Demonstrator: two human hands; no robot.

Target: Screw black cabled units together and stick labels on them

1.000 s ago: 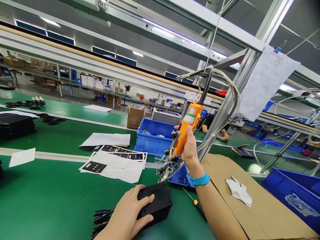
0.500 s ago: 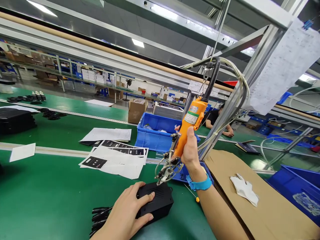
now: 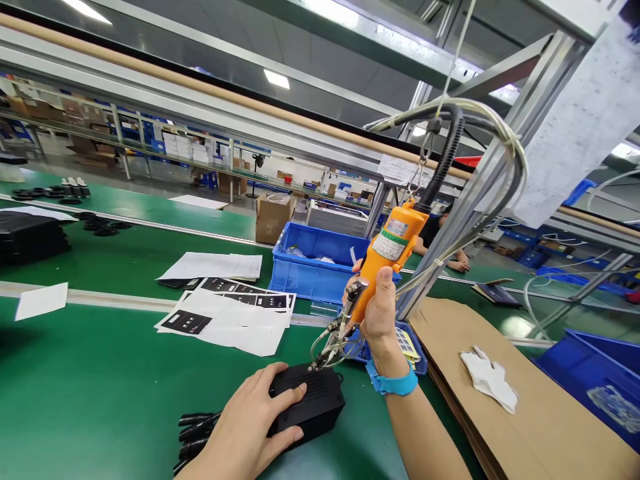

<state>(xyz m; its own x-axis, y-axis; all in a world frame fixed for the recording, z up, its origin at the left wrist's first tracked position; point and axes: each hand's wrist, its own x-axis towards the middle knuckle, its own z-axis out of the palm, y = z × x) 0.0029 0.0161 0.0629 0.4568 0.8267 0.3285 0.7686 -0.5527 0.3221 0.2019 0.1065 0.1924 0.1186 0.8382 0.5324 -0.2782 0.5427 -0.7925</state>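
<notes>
My right hand (image 3: 379,307) is wrapped round an orange electric screwdriver (image 3: 393,243) that hangs tilted from a cable. Its metal tip end reaches down to the far top edge of a black ribbed box (image 3: 320,397) on the green bench. Whether the bit sits in a screw hole is too small to tell. My left hand (image 3: 255,417) grips that box from the left, thumb on the near side and fingers over the top. Several black cable connectors (image 3: 193,433) stick out left of the box, partly hidden by my left hand.
Behind the box are printed sheets (image 3: 235,320) and a blue bin (image 3: 310,273). A small blue tray (image 3: 420,360) lies beyond my right wrist. Cardboard (image 3: 450,333) with a white glove (image 3: 489,379) is on the right. A metal post (image 3: 475,180) rises beside the screwdriver.
The screwdriver in my right hand has tilted further, its upper end moving right and its tip slightly left along the box. My left hand has stayed on the box.
</notes>
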